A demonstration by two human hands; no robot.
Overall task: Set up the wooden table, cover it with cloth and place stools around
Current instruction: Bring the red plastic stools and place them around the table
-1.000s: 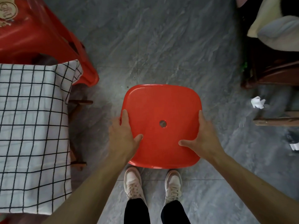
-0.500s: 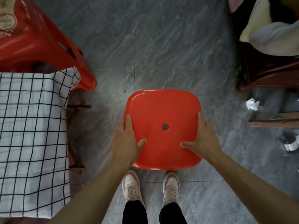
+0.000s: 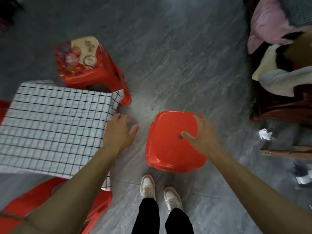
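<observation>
Now the right hand (image 3: 200, 137) grips the red stool (image 3: 170, 149); the left hand (image 3: 119, 132) hovers spread-fingered beside the checked cloth (image 3: 54, 125).

Open grey floor (image 3: 168, 65) is seen ahead. Left side is blocked by checked cloth (image 3: 50, 125) and decorated red stool (image 3: 84, 65); right by dark wooden furniture (image 3: 283, 112) and crumpled paper (image 3: 265, 134). Plain red stool (image 3: 170, 146) stands centre.
</observation>
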